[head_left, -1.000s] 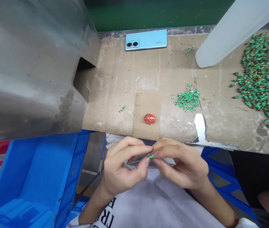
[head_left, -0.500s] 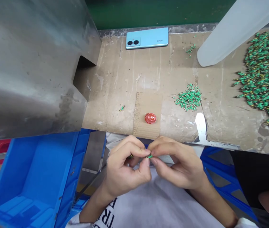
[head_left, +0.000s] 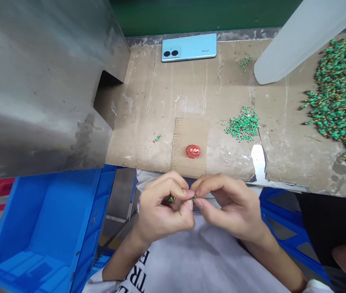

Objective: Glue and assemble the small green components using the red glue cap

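My left hand (head_left: pixel 165 207) and my right hand (head_left: pixel 229 203) meet just off the table's near edge. Between their thumbs and forefingers they pinch a tiny green piece (head_left: pixel 193 197), mostly covered by the fingertips. Another small green-and-yellow piece (head_left: pixel 171 199) shows inside the curled fingers of my left hand. Beyond the hands, a small round red dish (head_left: pixel 193 151) with a glossy surface sits on a cardboard strip (head_left: pixel 189 130). Left of it lies a single green-and-yellow piece (head_left: pixel 156 138). A small heap of tiny green parts (head_left: pixel 242 125) is to its right.
A large pile of green-and-dark pieces (head_left: pixel 340 106) covers the table's right side. At the back lie a light blue phone (head_left: pixel 189 48) and a leaning white tube (head_left: pixel 301 44). A metal housing (head_left: pixel 44 89) stands left, above a blue crate (head_left: pixel 60 211). A blue stool (head_left: pixel 289 232) is below right.
My fingertips have shifted slightly around the green piece, which shows less now. The piece in my left hand's curled fingers is more visible. Table items stay in place.
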A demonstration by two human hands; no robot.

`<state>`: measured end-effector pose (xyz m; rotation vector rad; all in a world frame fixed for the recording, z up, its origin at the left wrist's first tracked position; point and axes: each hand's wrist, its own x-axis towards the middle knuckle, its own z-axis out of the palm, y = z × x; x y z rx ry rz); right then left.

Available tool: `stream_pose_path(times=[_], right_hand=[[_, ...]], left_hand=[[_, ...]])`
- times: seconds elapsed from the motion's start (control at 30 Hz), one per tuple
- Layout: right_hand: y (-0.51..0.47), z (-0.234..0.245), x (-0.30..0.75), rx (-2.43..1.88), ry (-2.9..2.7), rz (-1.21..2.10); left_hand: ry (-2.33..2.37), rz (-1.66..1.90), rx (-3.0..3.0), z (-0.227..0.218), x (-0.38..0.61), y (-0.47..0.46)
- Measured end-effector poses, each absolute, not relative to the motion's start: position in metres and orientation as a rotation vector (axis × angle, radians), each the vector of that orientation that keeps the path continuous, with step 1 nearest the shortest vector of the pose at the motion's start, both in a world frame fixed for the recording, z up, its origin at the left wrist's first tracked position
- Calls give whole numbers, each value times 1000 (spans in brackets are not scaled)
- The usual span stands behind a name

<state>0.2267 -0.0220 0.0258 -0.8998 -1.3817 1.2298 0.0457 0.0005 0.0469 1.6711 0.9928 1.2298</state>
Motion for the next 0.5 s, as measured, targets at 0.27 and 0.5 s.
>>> stream_pose_path(times=[0.27,0.5], right_hand=[[-15,31,232,-907,-1331,1324],[-18,31,226,-960,-1218,1470]], left_hand=[[1062,1130,1668,53,43,-5],[1157,1000,1577,61,44,-4]])
